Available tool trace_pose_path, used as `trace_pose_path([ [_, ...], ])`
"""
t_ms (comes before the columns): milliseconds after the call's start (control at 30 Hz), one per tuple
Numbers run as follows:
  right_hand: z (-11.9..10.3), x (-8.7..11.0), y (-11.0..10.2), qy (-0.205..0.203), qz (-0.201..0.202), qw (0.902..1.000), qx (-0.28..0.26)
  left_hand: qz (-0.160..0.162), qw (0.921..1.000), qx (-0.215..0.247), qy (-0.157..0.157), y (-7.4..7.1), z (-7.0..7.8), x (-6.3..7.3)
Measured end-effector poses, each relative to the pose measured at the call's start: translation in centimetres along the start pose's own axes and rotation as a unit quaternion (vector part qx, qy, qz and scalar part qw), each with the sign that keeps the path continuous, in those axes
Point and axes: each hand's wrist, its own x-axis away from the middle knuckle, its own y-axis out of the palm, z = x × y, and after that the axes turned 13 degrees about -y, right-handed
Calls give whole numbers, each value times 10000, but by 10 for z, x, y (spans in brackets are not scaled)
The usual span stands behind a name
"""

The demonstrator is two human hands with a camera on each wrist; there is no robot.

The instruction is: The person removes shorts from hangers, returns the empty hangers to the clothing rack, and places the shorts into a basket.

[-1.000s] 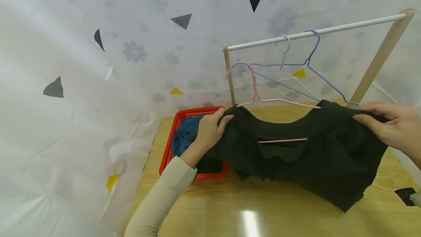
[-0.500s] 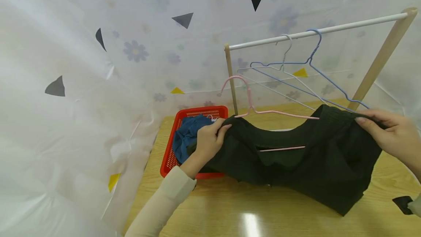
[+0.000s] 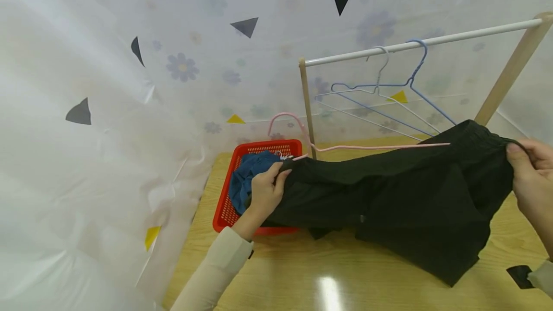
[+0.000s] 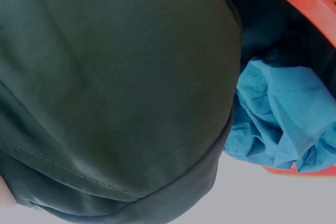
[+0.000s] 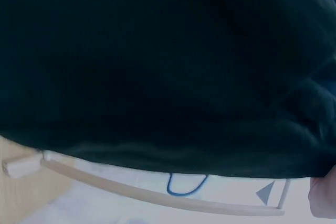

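Dark green pants [image 3: 414, 200] with a gathered waistband stretch between both hands above the table. My left hand [image 3: 265, 193] pinches the waistband's left end, in front of the basket. At the other end, my right hand [image 3: 533, 176] grips the waistband between thumb and fingers. A pink hanger [image 3: 367, 148] sits in the waist, its hook sticking up at the left and its lower bar hidden by cloth. The pants [image 4: 121, 87] fill most of the left wrist view. In the right wrist view, the cloth [image 5: 157, 77] covers nearly everything, with a bit of my right hand [image 5: 323, 198] at the edge.
A red basket [image 3: 224, 196] holding blue cloth [image 3: 248, 174] stands behind my left hand. Beyond the pants, a rack with a white rail [image 3: 345, 56] carries a white hanger [image 3: 382, 64] and a blue hanger [image 3: 416, 64]. Wood-grain table [image 3: 294, 272] lies below.
My right hand has moved right, pulling the waistband wider and flatter. The pink hanger's hook has tipped left and lower, and its lower bar has gone out of sight behind the cloth.
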Motion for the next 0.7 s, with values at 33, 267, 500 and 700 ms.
trace_pose_path([
  [33, 0, 2, 0, -8, 138, 9996, 257, 14, 10000, 15, 19, 0, 0, 1],
  [267, 1, 13, 0, 302, 1354, 9866, 865, 63, 9999, 126, -20, -1, -6, 10],
  [500, 7, 23, -11, 350, 2023, 9676, 1467, 60, 9993, 358, -75, 2, -8, 18],
  [700, 15, 26, -23, 401, 1987, 9586, 2000, -206, 9985, 498, 137, 0, -8, 22],
])
